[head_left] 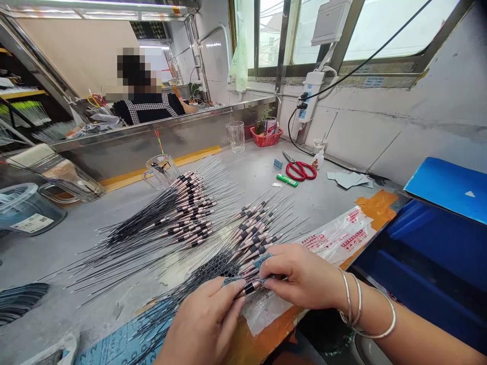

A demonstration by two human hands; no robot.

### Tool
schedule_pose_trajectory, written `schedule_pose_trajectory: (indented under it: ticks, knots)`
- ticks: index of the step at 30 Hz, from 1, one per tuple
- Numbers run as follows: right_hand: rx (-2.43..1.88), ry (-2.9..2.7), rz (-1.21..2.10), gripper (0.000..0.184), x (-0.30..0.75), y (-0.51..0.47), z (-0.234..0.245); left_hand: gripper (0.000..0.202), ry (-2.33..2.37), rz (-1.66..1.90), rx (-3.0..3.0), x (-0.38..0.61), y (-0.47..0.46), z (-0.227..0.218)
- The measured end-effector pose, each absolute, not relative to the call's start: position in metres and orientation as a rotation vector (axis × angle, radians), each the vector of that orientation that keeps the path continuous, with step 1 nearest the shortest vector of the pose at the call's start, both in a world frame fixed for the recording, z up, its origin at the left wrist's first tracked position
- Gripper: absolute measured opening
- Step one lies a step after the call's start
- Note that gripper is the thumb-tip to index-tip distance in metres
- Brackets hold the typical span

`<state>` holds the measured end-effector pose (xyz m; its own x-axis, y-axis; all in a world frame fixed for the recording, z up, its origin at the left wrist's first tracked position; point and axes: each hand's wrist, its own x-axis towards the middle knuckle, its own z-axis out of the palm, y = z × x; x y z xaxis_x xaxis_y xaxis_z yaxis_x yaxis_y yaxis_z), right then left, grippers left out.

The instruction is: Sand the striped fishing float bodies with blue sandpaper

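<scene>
Fingers [228, 304] of both hands close narrowly on one stick fishing float [249, 289], whose pink body and black band show between them, above the near edge of the worktop [57, 263]. The left hand [201, 324] rises from the bottom of the view, while the right hand [304, 276], with silver bangles [352, 299] around its wrist, reaches in from the right. Small blue-grey strips [262, 261] lie against the float under the fingertips; their material is too small to tell. Just beyond the hands fans a pile of matching floats [258, 233], and beside it lies a larger pile [186, 213], their thin black stems and wire tips pointing in opposite directions. A plastic sheet with red printing [338, 235] lies to the right of the nearer pile, and a blue printed mat [125, 344] lies under the stems at the near edge. Farther along the worktop sit red-handled scissors [300, 170], a green lighter [287, 180], a glass tumbler [236, 137], and a red basket [267, 137] holding a small plant and a can. A glass jug [160, 171] stands against the stainless-steel partition [163, 132], and a co-worker [146, 106] sits beyond it. A power strip [312, 96] is fixed to the wall beneath the window [391, 30].
</scene>
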<state>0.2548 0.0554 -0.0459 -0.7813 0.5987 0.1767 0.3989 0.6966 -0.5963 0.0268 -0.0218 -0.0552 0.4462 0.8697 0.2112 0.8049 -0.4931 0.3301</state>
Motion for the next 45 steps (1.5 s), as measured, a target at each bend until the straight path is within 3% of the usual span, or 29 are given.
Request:
schedule_pose_trajectory:
  ticks: [24,45]
  knots:
    - [-0.887,-2.668,0.708,0.013,0.2556,0.0540,-0.0447,0.025,1.505,0.556,2.540,0.0313,-0.0202,-0.0530]
    - [-0.853,-2.462,0.814,0.007,0.2528,0.0493,-0.0428,0.026,1.527,0.525,2.552,0.0320,-0.0197,-0.0521]
